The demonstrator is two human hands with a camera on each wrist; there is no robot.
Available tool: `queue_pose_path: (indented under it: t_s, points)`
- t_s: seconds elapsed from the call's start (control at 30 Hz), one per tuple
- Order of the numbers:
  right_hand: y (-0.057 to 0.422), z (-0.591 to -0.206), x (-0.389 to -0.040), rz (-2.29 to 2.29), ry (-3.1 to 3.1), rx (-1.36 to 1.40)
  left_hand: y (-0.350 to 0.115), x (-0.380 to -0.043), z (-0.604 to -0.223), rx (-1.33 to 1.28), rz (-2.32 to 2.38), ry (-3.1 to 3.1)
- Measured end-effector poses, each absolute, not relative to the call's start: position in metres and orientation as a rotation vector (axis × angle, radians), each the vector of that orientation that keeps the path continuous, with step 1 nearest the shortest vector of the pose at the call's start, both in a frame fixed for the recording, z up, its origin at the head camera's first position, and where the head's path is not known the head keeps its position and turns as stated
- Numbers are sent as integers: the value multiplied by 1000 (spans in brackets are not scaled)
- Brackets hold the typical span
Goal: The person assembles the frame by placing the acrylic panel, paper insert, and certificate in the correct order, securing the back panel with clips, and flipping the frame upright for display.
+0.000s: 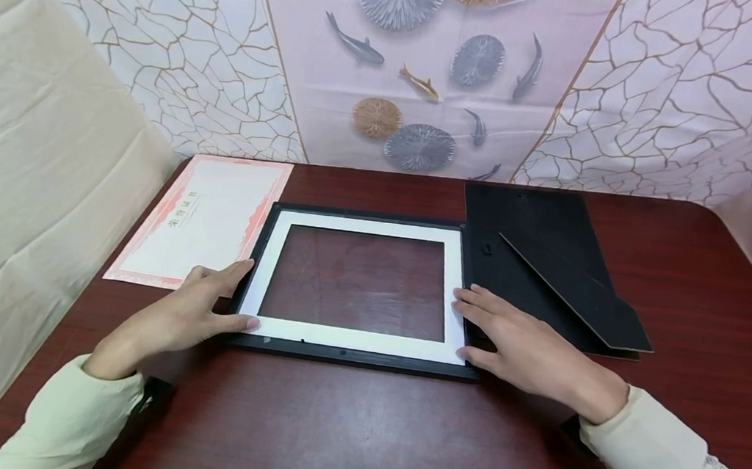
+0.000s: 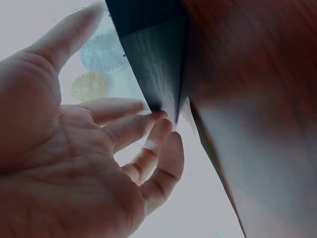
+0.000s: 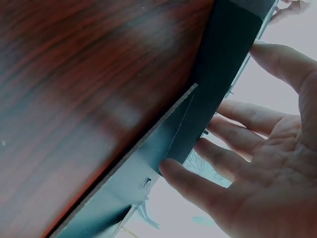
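Note:
A black picture frame point(image 1: 405, 365) lies flat on the table, with a white mat border point(image 1: 354, 339) inside it and a see-through pane point(image 1: 355, 281) in the middle. My left hand point(image 1: 180, 315) is at its left side: the thumb rests on the mat's near left corner, while the fingers touch the outer edge, as the left wrist view shows. At the right side, my right hand point(image 1: 526, 342) rests its fingertips on the mat and the frame's edge. In the right wrist view those fingers point(image 3: 242, 116) are spread and fairly straight along the frame's side.
A black backing board point(image 1: 536, 218) with a folded-out stand leg point(image 1: 583, 295) lies right of the frame, partly beneath my right hand. A pink-bordered certificate sheet point(image 1: 219, 207) lies at the left, partly behind my left hand. Patterned cloth point(image 1: 388, 81) hangs behind the dark wooden table point(image 1: 361, 425).

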State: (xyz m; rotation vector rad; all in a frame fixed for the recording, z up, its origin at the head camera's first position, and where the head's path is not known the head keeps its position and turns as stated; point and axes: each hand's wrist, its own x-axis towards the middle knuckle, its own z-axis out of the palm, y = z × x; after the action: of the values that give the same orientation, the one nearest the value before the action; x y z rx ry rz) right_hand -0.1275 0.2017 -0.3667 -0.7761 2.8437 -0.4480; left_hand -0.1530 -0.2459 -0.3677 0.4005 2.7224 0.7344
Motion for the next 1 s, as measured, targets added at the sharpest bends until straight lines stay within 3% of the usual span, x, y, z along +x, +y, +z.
queue_pose_path:
  t_s: [0.2, 1.0]
  points:
    - [204, -368, -127, -504, 2825, -758, -264, -154, -368, 394, 767, 2749]
    - [207, -370, -129, -562, 2803, -747, -350, -188, -378, -54, 627, 2869]
